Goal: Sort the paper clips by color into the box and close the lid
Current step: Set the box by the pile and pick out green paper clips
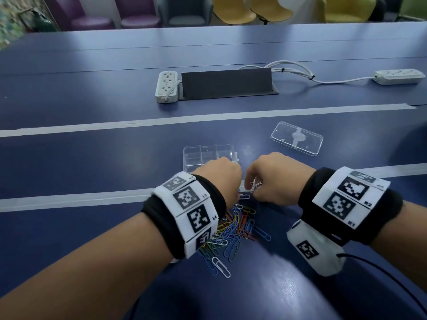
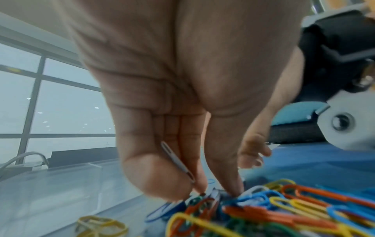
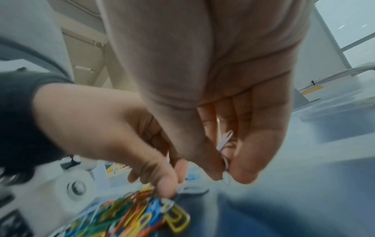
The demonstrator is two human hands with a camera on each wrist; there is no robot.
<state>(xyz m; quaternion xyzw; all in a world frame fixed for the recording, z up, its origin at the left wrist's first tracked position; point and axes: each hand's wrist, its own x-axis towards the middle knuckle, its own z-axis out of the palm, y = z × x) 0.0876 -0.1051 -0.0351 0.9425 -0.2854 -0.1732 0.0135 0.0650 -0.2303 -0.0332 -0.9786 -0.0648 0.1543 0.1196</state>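
Right hand [image 3: 202, 112], fingers curled, pinches a few white paper clips [image 3: 223, 144] between thumb and fingertips, held just above the far edge of the pile of paper clips [image 1: 231, 229]. Left hand [image 2: 172, 112] has one white clip [image 2: 176, 162] tucked against its curled fingers, while thumb and a fingertip press down into the same far edge of the pile (whether they grip a second clip there cannot be told). The pile is a loose tangle of blue, orange, yellow, green and white clips on the blue table [image 1: 92, 158], lying between the two wrists. The clear divided box [image 1: 208, 155] sits just beyond the pile, partly hidden by the left hand; its compartments look bare where visible. The clear lid [image 1: 297, 137] lies flat, beyond the pile and to the right, apart from the box. A grey tape strip [image 1: 69, 199] crosses the table at the pile's far edge.
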